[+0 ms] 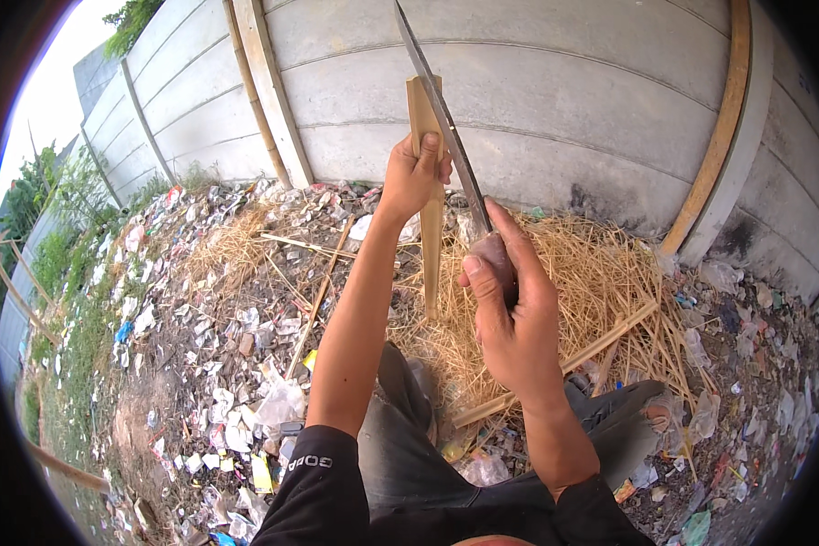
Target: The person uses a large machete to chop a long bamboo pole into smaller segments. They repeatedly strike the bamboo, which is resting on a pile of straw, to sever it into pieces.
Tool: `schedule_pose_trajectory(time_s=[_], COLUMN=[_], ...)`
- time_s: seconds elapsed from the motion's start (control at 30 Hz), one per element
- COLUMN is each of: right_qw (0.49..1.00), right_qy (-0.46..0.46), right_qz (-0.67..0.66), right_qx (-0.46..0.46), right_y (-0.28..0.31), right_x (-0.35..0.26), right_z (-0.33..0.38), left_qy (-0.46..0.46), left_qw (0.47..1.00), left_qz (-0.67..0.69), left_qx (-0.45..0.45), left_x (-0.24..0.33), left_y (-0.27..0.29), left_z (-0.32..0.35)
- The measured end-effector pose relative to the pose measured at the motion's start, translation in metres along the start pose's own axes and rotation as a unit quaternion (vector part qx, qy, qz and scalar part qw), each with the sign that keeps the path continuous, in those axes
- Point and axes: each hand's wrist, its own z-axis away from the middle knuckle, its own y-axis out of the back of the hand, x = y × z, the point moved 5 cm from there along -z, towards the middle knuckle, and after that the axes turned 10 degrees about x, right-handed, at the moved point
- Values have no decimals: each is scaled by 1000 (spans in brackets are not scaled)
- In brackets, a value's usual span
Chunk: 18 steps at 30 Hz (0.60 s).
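Observation:
My left hand [411,180] is closed around a split bamboo strip [430,250], thumb laid along its face. The strip stands nearly upright, its lower end above the straw between my knees. In my right hand [519,323] is the brown handle of a machete [452,135], with the index finger stretched along it. The long dark blade slants up and to the left, crossing near the strip's upper end. From this view I cannot tell whether blade and strip touch.
A pile of straw-like bamboo shavings [564,259] lies before me, with another bamboo strip [601,341] across it. Litter [246,400] covers the ground to both sides. A grey panel wall [537,91] rises close ahead, with bamboo poles [257,91] leaning on it.

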Motion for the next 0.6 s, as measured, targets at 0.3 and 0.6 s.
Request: schedule_pose_trajectory(time_s=[0.3,0.6], right_qw=[998,998], right_qy=[56,54], right_qz=[-3,-2], right_qx=[43,27], right_y=[-5,-3], right_x=[2,2], right_z=[2,2], left_qy=[0,13], left_qw=[999,1000], left_qz=[-22,-11], left_qx=[33,4], left_x=[7,3], left_y=[1,2], left_z=[6,4])
